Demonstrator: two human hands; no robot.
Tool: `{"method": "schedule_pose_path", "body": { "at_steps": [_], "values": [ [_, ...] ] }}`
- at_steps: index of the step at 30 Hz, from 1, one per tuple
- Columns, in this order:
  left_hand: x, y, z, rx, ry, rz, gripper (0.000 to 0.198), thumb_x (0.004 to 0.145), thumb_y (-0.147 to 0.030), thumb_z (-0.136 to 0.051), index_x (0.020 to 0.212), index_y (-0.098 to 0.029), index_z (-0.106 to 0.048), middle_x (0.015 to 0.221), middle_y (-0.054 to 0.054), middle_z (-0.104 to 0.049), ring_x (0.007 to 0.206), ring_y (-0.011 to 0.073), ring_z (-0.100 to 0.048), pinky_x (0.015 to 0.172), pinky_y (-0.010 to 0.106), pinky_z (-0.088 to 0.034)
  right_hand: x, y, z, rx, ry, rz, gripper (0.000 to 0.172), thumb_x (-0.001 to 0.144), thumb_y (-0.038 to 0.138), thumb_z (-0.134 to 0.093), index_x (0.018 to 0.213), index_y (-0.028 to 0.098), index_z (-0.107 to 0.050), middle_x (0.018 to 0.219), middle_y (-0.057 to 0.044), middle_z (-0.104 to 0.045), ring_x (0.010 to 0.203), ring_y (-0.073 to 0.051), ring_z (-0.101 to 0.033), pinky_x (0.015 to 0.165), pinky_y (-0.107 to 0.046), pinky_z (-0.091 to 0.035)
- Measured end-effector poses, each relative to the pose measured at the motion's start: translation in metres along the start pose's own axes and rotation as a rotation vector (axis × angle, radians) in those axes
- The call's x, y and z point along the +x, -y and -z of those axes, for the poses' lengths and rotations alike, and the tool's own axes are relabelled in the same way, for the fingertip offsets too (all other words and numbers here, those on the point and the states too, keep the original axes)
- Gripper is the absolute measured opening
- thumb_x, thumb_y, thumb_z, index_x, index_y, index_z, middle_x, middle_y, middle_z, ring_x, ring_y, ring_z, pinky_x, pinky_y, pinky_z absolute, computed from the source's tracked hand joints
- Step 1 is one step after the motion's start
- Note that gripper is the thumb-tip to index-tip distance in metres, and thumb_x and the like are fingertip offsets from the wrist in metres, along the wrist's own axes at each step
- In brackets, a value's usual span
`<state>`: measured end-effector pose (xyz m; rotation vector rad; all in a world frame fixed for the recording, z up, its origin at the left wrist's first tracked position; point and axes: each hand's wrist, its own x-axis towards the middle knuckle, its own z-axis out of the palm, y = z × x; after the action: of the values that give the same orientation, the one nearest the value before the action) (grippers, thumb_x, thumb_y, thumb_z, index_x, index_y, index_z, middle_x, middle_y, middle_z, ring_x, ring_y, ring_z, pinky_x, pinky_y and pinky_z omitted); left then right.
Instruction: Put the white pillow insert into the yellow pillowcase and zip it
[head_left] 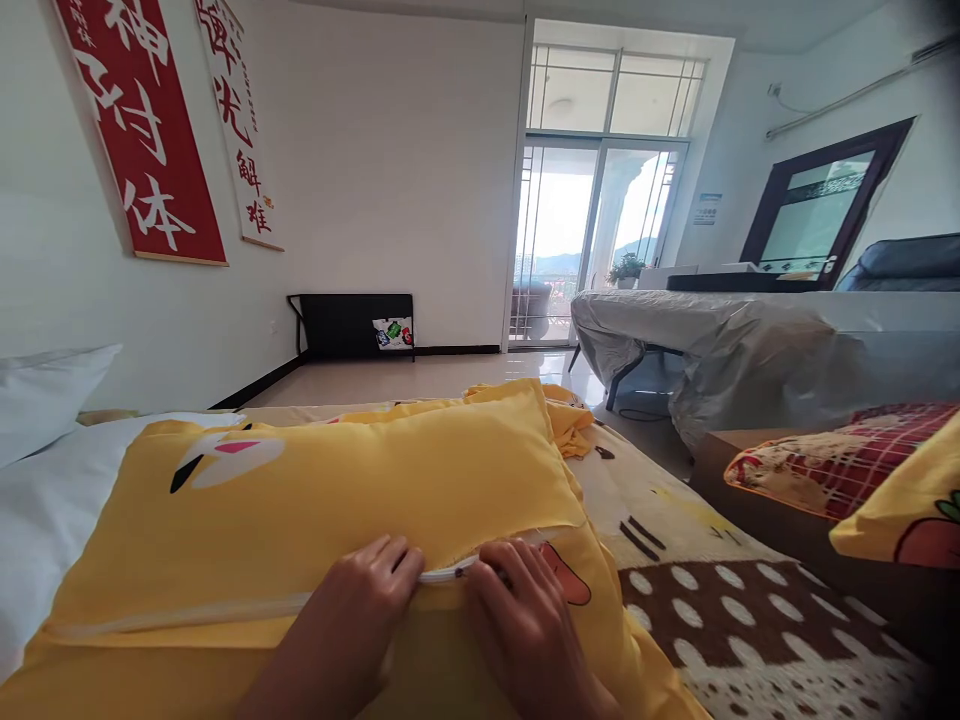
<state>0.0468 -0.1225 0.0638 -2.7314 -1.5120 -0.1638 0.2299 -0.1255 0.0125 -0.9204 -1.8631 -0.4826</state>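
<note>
A stuffed yellow pillowcase [360,475] with printed patterns lies in front of me, its long white zipper [441,576] running across the side that faces me. My left hand [367,605] is closed, its fingers pinching the fabric along the zipper. Just to its right, my right hand [521,610] is curled round the zipper close to a small dark slider [460,572]. Between the two hands a short stretch of white zipper shows. To the right of my right hand the zipper edge gapes slightly, beside an orange print. My fingertips are partly hidden.
Beneath lies a patterned blanket [705,600] in cream and brown. White pillows [45,400] are at the left; crumpled yellow cloth [570,420] lies behind. At right, a red plaid cushion [862,460] and another yellow pillow [907,525] rest near a plastic-covered table [697,320].
</note>
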Motion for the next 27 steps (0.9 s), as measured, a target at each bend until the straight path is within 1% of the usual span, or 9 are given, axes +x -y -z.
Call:
{"method": "schedule_pose_path", "body": {
  "at_steps": [3,7,10,13,17,21,27],
  "values": [
    [0.0,0.003,-0.001,-0.008,-0.012,-0.014,0.027,0.074,0.0,-0.037,0.084,-0.02,-0.051,0.091,0.006,-0.058,0.081,0.0215,-0.053,0.068,0.032,-0.04,0.0,-0.004,0.006,-0.027,0.081,-0.023,0.02,0.087,0.009,-0.043,0.071,0.019,-0.049,0.071,-0.002,-0.053,0.066,-0.014,-0.047,0.064,-0.027,-0.031],
    [0.001,0.003,0.002,0.005,-0.017,-0.01,0.027,0.073,0.001,-0.037,0.083,-0.02,-0.051,0.091,0.006,-0.057,0.081,0.0211,-0.052,0.066,0.031,-0.04,-0.001,-0.012,0.012,-0.106,0.136,-0.065,0.023,0.09,0.014,-0.041,0.069,0.02,-0.046,0.066,-0.001,-0.052,0.061,-0.014,-0.046,0.061,-0.028,-0.028],
    [0.003,0.002,0.003,0.02,-0.013,-0.004,0.027,0.074,0.001,-0.037,0.084,-0.02,-0.051,0.092,0.006,-0.057,0.081,0.0203,-0.053,0.066,0.03,-0.04,-0.001,-0.019,0.017,-0.136,0.171,-0.083,0.025,0.091,0.016,-0.04,0.067,0.021,-0.045,0.064,0.0,-0.053,0.06,-0.015,-0.046,0.062,-0.028,-0.028],
    [0.004,0.001,0.003,0.038,-0.003,0.01,0.028,0.074,0.002,-0.037,0.084,-0.02,-0.051,0.093,0.006,-0.057,0.082,0.0203,-0.053,0.067,0.03,-0.04,0.0,-0.027,0.021,-0.126,0.217,-0.104,0.024,0.091,0.017,-0.042,0.069,0.021,-0.048,0.065,0.001,-0.056,0.061,-0.015,-0.048,0.062,-0.029,-0.029],
    [0.004,0.002,0.001,0.032,0.002,0.004,0.029,0.073,0.002,-0.036,0.085,-0.02,-0.051,0.094,0.006,-0.057,0.083,0.0214,-0.053,0.067,0.031,-0.041,0.0,-0.038,0.026,-0.05,0.287,-0.151,0.024,0.09,0.019,-0.045,0.067,0.021,-0.048,0.065,0.003,-0.057,0.062,-0.013,-0.051,0.065,-0.029,-0.031],
    [0.003,0.003,-0.001,0.027,-0.012,-0.007,0.029,0.073,0.002,-0.035,0.084,-0.02,-0.051,0.093,0.006,-0.057,0.083,0.0224,-0.053,0.067,0.033,-0.041,0.001,-0.044,0.028,0.005,0.296,-0.176,0.024,0.089,0.02,-0.049,0.065,0.021,-0.049,0.066,0.003,-0.059,0.064,-0.013,-0.053,0.069,-0.029,-0.034],
    [0.003,0.003,0.001,0.031,-0.008,-0.008,0.03,0.072,0.003,-0.035,0.084,-0.02,-0.05,0.091,0.006,-0.056,0.081,0.021,-0.052,0.067,0.031,-0.04,0.001,-0.044,0.027,-0.04,0.244,-0.168,0.026,0.088,0.02,-0.05,0.063,0.021,-0.048,0.065,0.002,-0.059,0.067,-0.014,-0.052,0.07,-0.031,-0.032]
  ]
}}
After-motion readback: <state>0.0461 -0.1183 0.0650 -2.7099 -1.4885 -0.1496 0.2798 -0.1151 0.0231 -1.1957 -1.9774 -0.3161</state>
